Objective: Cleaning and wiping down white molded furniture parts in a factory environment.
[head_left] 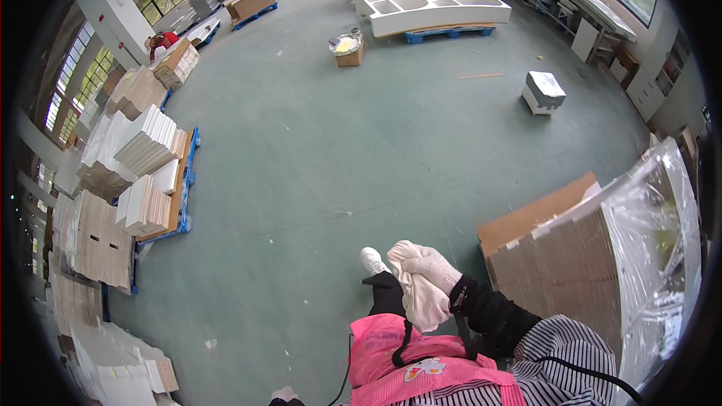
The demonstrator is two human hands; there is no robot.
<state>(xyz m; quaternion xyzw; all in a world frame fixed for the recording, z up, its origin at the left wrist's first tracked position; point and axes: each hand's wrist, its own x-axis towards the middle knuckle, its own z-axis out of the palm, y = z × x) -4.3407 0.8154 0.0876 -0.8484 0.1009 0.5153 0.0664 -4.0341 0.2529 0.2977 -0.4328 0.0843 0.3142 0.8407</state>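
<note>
My right hand, in a white knit glove with a black sleeve behind it, is closed on a cream cloth. The cloth hangs in folds in front of my pink apron. Only a small part of my left hand shows at the lower edge, gloved in white above a black cuff. Its fingers are too cut off to read. Beyond the cloth, one white shoe steps forward on the green floor.
Close on my right stands a stack of cardboard under clear film. Blue pallets with white panels and boards line the left side. Ahead are a box with a tub, a white-topped block and large white curved frames.
</note>
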